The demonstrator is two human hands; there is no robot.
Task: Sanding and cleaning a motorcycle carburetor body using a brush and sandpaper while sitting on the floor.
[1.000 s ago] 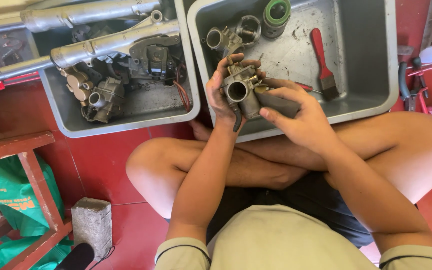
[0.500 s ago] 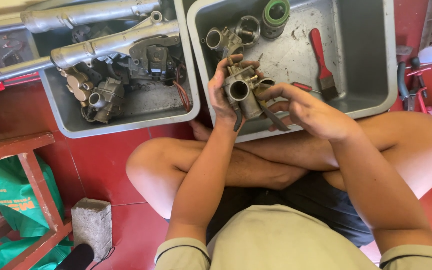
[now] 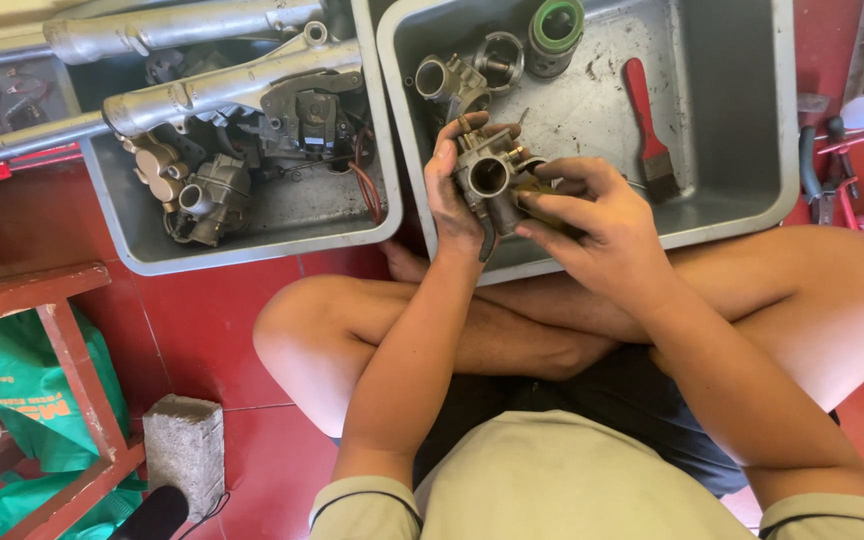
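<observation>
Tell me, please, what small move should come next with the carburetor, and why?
Probably turn the carburetor slightly in the left hand. The right hand covers its right side, and its round opening faces the camera, so a small turn would likely show the part under the right fingers better.

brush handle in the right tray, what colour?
Red. The brush lies on the floor of the grey tray, bristles toward the person; the head view shows it clearly.

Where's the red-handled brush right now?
In the head view, the red-handled brush lies flat on the floor of the right grey tub, just right of the carburettor held in both hands.
</observation>
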